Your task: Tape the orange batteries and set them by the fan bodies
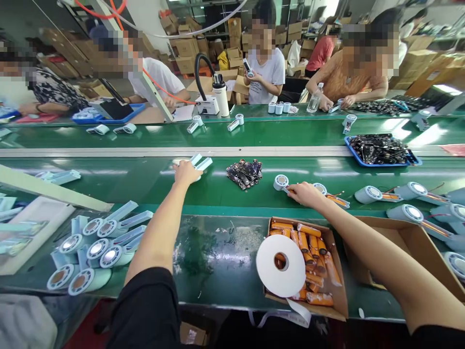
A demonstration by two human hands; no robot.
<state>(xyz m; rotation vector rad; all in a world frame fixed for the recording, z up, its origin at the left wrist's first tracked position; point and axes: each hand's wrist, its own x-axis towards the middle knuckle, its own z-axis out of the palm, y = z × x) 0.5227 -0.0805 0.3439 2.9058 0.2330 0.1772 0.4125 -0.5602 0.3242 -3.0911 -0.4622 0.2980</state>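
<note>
My left hand (187,172) reaches over the green belt, its fingers closed on light-blue plastic handle parts (204,164). To the right, my right hand (304,194) is closed round the handle of a light-blue housing with a round head (281,182), which rests on the belt. A pile of dark circuit boards (245,174) lies between my hands. Nearer to me, a cardboard box (339,291) holds orange-wrapped cylinders (312,247), and a white tape roll (267,266) lies on top of them.
Blue housings (97,248) cluster at the left; more (410,213) stand at the right. An open carton (410,242) lies under my right forearm. A blue tray (381,162) of boards sits across the belt's divider. People work on the far side. A slanted beam (54,186) crosses the left.
</note>
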